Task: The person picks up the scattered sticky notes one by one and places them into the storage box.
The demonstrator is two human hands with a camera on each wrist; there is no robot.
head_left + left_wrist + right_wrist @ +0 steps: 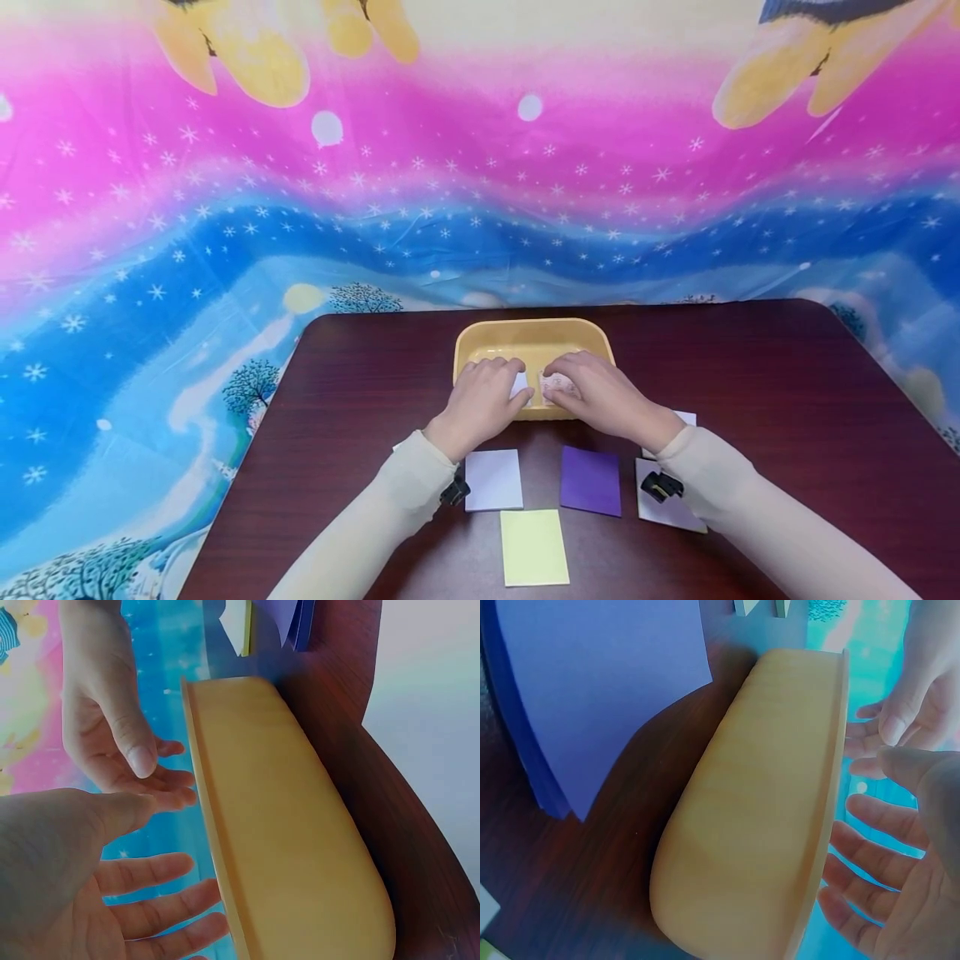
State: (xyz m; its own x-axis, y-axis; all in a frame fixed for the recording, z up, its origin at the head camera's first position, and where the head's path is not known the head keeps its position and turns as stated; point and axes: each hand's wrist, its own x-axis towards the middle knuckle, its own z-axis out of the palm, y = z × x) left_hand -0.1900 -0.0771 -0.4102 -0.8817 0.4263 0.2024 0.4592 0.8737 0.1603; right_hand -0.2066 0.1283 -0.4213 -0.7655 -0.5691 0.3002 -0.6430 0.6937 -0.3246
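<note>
A yellow plastic tray (534, 323) stands near the back of the table. Both hands reach over its front rim. My left hand (480, 402) hovers over the left half, thumb and fingers parted with nothing between them in the left wrist view. Below it in the tray shows part of a white paper piece (520, 384). Over the right half, my right hand (606, 395) has its fingers loosely spread, and the right wrist view shows them holding nothing. A pale patterned paper piece (557, 384) lies under it, partly hidden by the fingers.
In front of the tray lie a pale lavender note pad (492, 481), a purple pad (591, 482) and a yellow pad (534, 548). Another pale pad (670, 510) lies partly behind the right sleeve. A patterned cloth (480, 192) hangs behind the table (360, 375).
</note>
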